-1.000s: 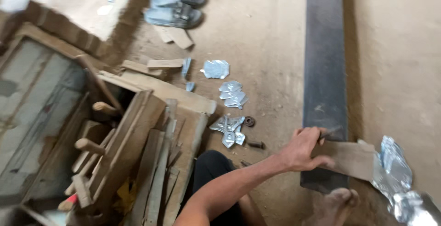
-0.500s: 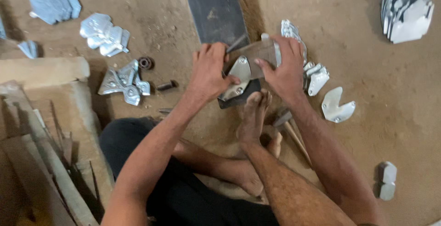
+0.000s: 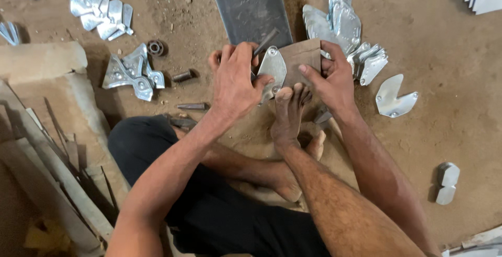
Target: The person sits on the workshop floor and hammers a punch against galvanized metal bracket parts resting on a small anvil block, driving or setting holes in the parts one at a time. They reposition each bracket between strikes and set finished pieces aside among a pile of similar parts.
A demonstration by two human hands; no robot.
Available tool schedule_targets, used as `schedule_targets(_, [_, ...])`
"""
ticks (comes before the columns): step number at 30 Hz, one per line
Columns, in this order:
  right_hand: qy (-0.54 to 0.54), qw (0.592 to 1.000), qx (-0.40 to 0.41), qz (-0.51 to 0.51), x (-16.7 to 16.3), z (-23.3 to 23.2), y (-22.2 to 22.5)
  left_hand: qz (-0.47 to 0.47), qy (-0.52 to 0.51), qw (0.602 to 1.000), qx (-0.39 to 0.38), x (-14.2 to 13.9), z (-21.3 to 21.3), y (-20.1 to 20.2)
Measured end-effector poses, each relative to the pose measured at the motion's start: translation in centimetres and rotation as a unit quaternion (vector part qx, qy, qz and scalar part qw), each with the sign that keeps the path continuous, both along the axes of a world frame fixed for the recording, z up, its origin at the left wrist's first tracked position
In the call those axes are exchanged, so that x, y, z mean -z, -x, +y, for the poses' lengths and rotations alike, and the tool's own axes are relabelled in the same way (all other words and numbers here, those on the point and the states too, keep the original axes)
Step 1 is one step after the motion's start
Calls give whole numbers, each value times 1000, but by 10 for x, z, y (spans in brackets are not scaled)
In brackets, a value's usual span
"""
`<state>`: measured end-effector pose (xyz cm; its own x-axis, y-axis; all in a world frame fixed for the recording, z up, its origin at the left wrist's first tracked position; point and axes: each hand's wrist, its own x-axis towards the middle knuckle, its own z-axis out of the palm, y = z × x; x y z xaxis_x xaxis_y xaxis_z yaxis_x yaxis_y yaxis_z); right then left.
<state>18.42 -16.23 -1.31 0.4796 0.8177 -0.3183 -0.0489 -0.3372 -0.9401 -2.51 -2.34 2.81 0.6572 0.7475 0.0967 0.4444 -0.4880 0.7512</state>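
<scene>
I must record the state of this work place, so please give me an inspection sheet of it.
Surface: bare dirt floor, a dark flat bar lying on it.
Job's things: shiny metal plate held against a brown block.
Clutter: cut metal plates, notched plate, short pins, wood strips.
Hands: left hand and right hand both grip the pieces; a foot presses beside them.
Cables: nothing seen.
Surroundings: nothing seen.

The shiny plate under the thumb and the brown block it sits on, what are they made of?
The shiny plate looks like thin sheet metal, maybe zinc-coated steel: silvery grey, glinting, with small round holes. The left hand presses it onto the brown block, which the right hand steadies. The block looks like wood, matt brown with square edges, though that is less sure.
</scene>
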Motion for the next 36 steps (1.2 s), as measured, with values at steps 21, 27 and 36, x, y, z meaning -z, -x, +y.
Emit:
schedule_targets(21, [-19, 988, 52, -141, 26, -53, -4, -83, -71, 994, -31, 16, 18, -4])
schedule_targets(27, [178, 882, -52, -434, 42, -161, 6, -290, 205, 933, 60, 14, 33, -19])
schedule_targets(36, [210, 881, -81, -416, 55, -208, 13, 33, 63, 997, 30, 17, 18, -19])
